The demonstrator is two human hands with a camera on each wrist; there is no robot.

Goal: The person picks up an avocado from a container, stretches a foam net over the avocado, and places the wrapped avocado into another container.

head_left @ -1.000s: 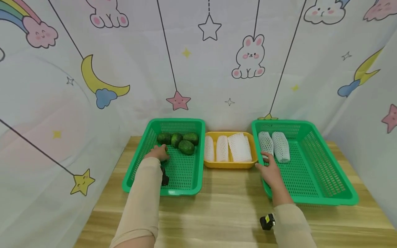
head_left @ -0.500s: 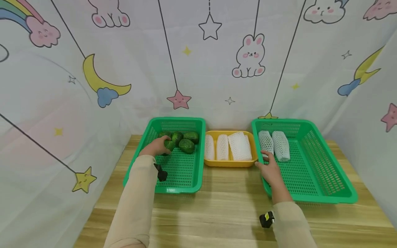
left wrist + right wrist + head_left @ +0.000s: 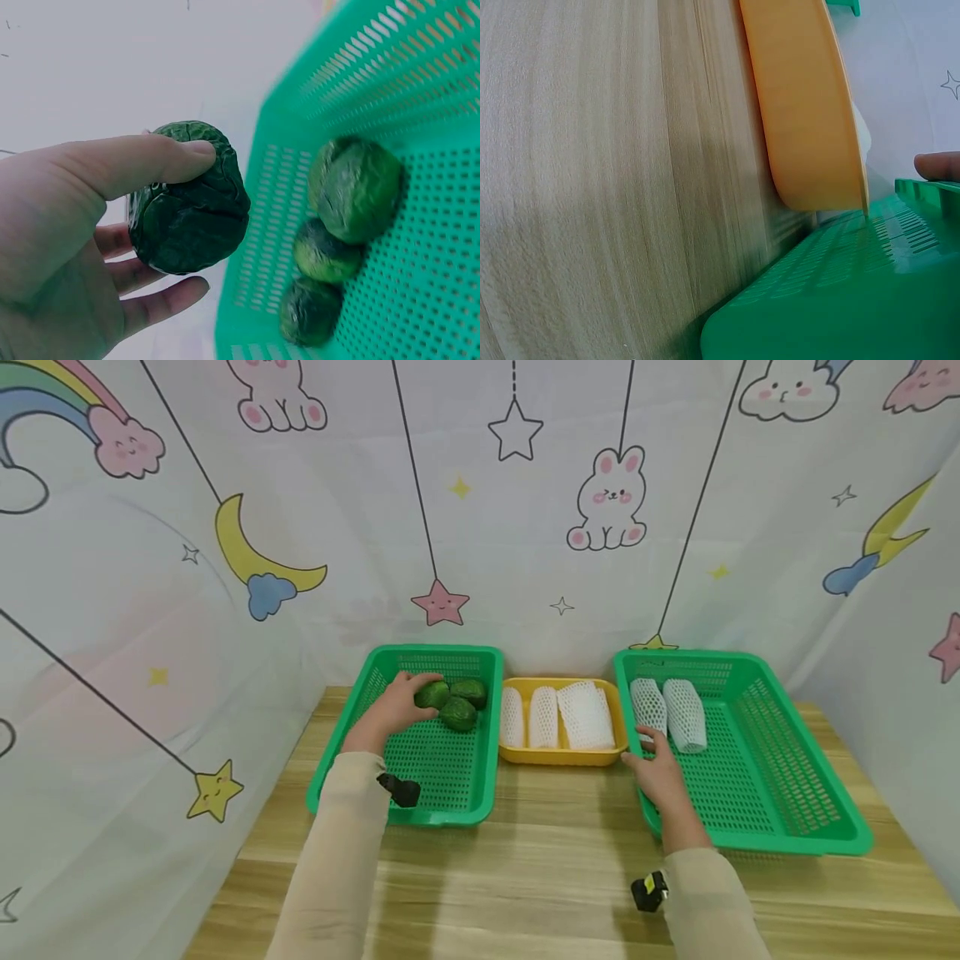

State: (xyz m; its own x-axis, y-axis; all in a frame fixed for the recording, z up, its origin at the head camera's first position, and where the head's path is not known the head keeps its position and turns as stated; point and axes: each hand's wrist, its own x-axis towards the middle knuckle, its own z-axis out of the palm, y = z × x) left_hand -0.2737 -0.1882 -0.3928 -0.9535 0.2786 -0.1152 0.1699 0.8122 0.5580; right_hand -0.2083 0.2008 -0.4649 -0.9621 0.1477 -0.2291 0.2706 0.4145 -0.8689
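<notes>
My left hand [image 3: 397,708] is over the left green basket [image 3: 405,818] and grips a dark green, wrinkled avocado [image 3: 191,214] between thumb and fingers; in the head view the hand hides this fruit. Several other avocados [image 3: 458,714] lie in the back of that basket. My right hand [image 3: 657,777] rests loosely at the left rim of the right green basket [image 3: 847,835], beside two items in white foam net sleeves [image 3: 684,714]. Only one fingertip [image 3: 937,166] shows in the right wrist view, just above the rim.
A yellow tray [image 3: 558,758] with white foam net sleeves [image 3: 587,717] stands between the baskets. All sit on a wood-grain table [image 3: 517,877]. A white cloth backdrop [image 3: 510,543] with cartoon prints hangs close behind. A small black camera [image 3: 648,891] is on the right wrist.
The left hand has moved from the left side of its basket toward the avocados at the back and risen with one in its grip. The right hand has stayed at the rim.
</notes>
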